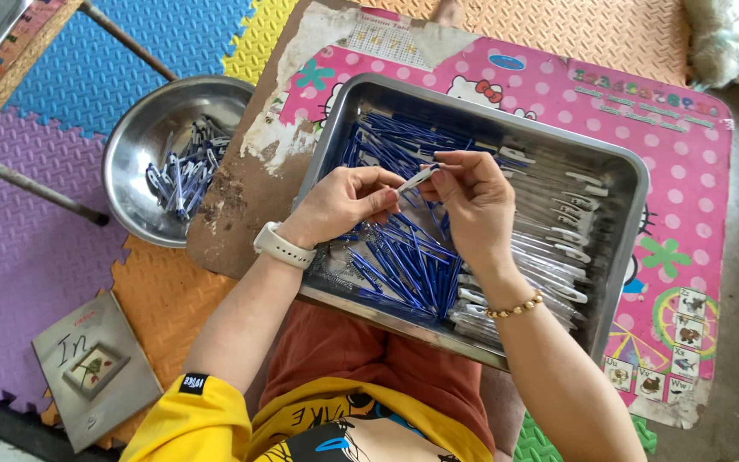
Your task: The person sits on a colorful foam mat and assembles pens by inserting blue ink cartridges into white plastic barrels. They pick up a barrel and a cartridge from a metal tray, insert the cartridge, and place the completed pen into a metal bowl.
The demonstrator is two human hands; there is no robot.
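While both hands meet at frame centre above the metal tray (617, 248), the left hand (344, 205) and the right hand (472, 201) each pinch one end of a single pen (418, 178), white and clear, held level between the fingertips. Left wrist carries a white watch (282, 246); right wrist a beaded bracelet (515, 308). Directly under the hands lies a heap of blue refills (404, 265), spread across the tray's left half; clear pen barrels (549, 239) with white clips fill its right half. Tray rests on a pink dotted board (686, 145). Round steel bowl (143, 145), left of the tray, holds a few assembled blue-and-white pens. Grey booklet (96, 368) lies at lower left on coloured foam mats (27, 231).
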